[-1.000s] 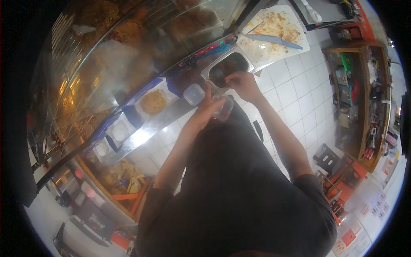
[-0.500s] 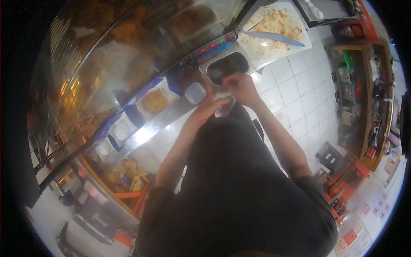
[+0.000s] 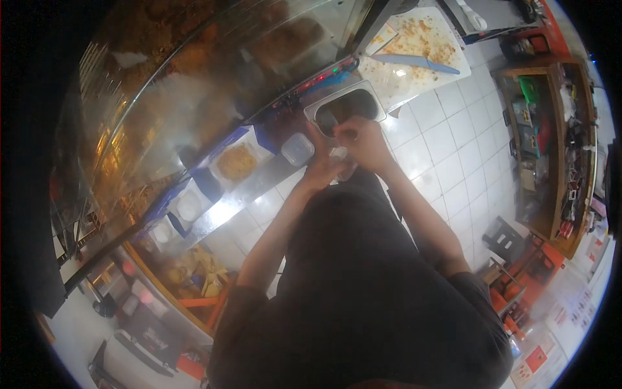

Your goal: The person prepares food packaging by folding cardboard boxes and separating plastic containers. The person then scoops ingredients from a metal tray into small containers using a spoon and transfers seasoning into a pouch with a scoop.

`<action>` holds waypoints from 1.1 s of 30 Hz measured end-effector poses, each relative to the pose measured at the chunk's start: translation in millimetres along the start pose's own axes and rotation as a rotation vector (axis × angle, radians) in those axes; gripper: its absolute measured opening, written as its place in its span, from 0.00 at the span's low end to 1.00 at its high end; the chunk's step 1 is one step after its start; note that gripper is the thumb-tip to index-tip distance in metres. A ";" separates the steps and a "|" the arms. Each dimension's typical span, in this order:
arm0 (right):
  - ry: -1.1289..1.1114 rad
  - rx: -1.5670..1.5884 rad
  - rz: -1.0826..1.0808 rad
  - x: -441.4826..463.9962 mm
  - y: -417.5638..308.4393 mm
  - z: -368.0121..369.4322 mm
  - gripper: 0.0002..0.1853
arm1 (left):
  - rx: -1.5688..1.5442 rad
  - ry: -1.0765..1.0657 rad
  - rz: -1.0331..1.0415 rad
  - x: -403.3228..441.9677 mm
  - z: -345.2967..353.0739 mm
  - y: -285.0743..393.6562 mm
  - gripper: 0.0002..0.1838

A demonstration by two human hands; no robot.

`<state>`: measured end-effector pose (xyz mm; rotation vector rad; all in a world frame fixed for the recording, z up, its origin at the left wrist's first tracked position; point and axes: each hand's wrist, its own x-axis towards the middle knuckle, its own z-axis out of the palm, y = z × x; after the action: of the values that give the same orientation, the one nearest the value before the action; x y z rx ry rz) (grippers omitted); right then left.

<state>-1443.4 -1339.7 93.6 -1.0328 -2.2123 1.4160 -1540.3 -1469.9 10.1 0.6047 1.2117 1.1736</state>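
My left hand (image 3: pixel 322 162) is closed around a small clear plastic container (image 3: pixel 346 170), held just below the near edge of a metal pan (image 3: pixel 379 110). Dark contents fill the pan, and a utensil or shiny piece shows at its left side. My right hand (image 3: pixel 363 139) is closed at the pan's near rim, above the container, its fingers round something too small to make out. Left of my left hand lies a clear plastic lid or tub (image 3: pixel 298 150) on the metal counter. Further left, an open blue and white box (image 3: pixel 261 150) holds yellowish-brown food (image 3: pixel 237 162).
A white cutting board (image 3: pixel 414 87) with crumbs and a blue-grey knife (image 3: pixel 416 61) lies beyond the pan. Two more boxes with white round items (image 3: pixel 190 206) stand at the left. A glass display case (image 3: pixel 194 97) borders the counter. Wooden shelves (image 3: pixel 551 155) stand at the right.
The clear container in my left hand has shifted right and is now partly covered by my right hand. My right hand has moved slightly down towards it.
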 end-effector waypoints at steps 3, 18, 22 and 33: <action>-0.023 0.002 0.036 -1.2 2.9 3.2 0.08 | 0.027 -0.038 0.066 2.1 -4.2 -10.8 0.66; 0.055 0.225 0.225 3.9 23.6 -20.7 0.11 | -0.175 0.024 0.058 2.8 -3.3 8.8 0.66; 0.162 0.362 0.322 -2.2 36.4 -23.0 0.10 | -0.182 0.052 0.103 0.6 -7.6 12.8 0.64; 0.288 0.185 0.250 -4.9 36.4 -14.9 0.10 | -0.271 -0.023 0.010 -4.3 -21.1 25.6 0.62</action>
<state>-1416.5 -1324.4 68.9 -1.3855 -1.7639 1.4341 -1568.7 -1469.6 27.7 0.4193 1.0092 1.3091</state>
